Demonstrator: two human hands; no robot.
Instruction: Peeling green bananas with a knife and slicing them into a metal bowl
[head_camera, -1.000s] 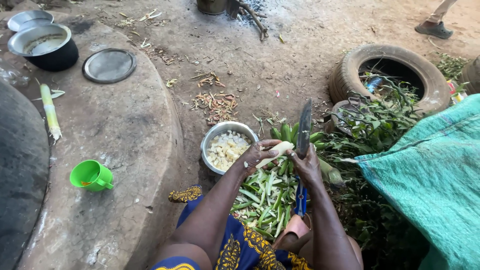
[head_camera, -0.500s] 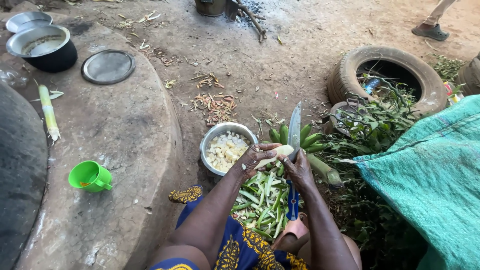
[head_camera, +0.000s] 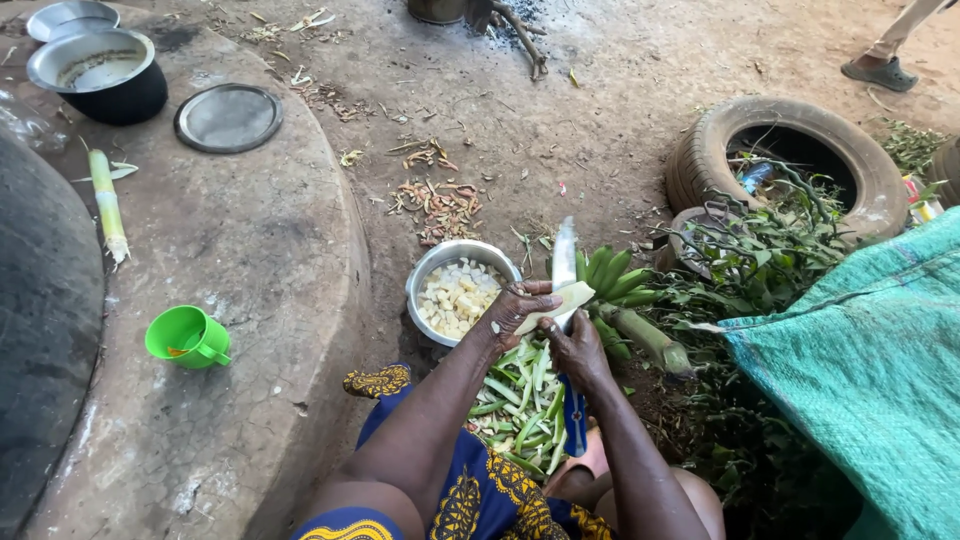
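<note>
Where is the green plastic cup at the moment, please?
In the head view, the green cup sits on the raised concrete slab, to the person's left, left of the metal bowl of cut pieces.

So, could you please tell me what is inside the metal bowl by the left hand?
The metal bowl holds pale cut chunks. The left hand covers its near right rim, and whatever lies below the chunks is hidden.

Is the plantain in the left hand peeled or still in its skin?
Peeled: the plantain held by the left hand shows pale flesh, no green skin. The right hand holds a knife against it.
</note>
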